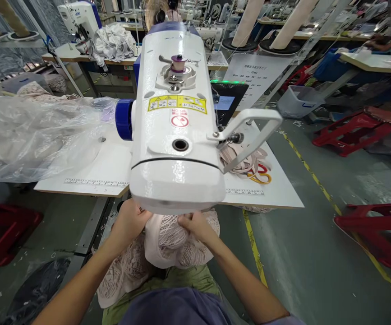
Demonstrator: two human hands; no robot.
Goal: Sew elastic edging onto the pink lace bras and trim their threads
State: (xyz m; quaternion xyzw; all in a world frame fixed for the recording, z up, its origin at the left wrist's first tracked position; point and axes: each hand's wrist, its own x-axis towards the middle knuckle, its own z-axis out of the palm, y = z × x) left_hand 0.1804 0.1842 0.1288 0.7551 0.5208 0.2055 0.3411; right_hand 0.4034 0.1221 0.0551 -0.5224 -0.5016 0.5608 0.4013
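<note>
A white sewing machine [177,131] fills the middle of the view, its head hiding the needle area. Just below its front end, my left hand [130,221] and my right hand [195,225] both grip a pale pink lace garment [168,246] that hangs over my lap. The fingers of each hand are closed on the fabric; the fingertips of the left hand are partly hidden under the machine head. A purple bobbin [178,63] sits on top of the machine.
The white sewing table [90,167] carries a large clear plastic bag [29,135] on the left and pink straps with scissors [254,167] on the right. Red stools [351,131] stand to the right. Another machine with white fabric [114,40] is behind.
</note>
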